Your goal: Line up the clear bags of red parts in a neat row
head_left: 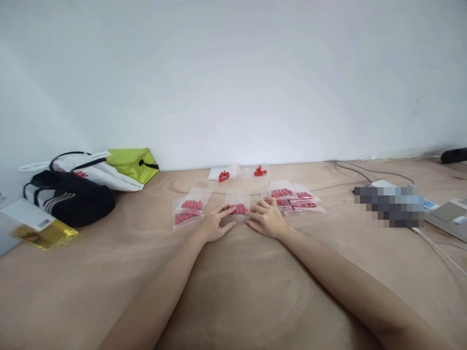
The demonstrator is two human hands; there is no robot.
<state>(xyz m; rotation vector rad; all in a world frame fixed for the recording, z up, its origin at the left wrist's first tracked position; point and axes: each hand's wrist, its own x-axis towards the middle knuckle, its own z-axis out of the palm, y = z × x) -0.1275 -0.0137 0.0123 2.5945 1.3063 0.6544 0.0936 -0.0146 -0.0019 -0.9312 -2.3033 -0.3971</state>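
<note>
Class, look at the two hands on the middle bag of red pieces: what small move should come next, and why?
Probably press along the middle bag's top edge to seal it: the left hand and right hand both rest flat on it, while filled bags lie stacked at right and left.

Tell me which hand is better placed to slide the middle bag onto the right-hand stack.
Right, probably. The right hand rests on the middle bag beside the right stack of bags. The left hand sits on the bag's far side, nearer the left bags.

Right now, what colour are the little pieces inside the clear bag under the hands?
Red; the pieces in the clear bag show best in the head view.
</note>
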